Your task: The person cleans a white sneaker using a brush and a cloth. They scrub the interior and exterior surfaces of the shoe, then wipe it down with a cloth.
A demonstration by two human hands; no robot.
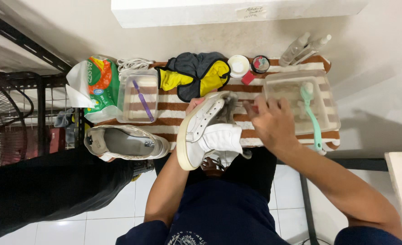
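Shoe in hand: my left hand (pixel 196 105) grips a white shoe (pixel 205 129) from beneath, fingers curled over its far edge; it lies tilted on its side over the near tabletop edge, just left of my right hand (pixel 273 122).
Long axis: runs from the heel, near me and lower left, to the toe, up and right, toward the far side.
Right hand: fingers pinched together at the shoe's toe end; I cannot tell what they hold.
Count: two shoes, the second (pixel 126 143) lying sole-side up well left of my left hand; two clear tubs, left (pixel 138 96) and right (pixel 300 97); two brushes, a purple one (pixel 143 100) in the left tub, a mint one (pixel 310 113) across the right tub; two bottles (pixel 306 47); two small jars (pixel 248 66); one grey-yellow cloth (pixel 194 75).
Edges and room: the striped towel (pixel 173 119) is crowded; bare stripes show between the left tub and my left hand. The right tub sits just beyond my right hand; the mint brush handle overhangs the near edge.
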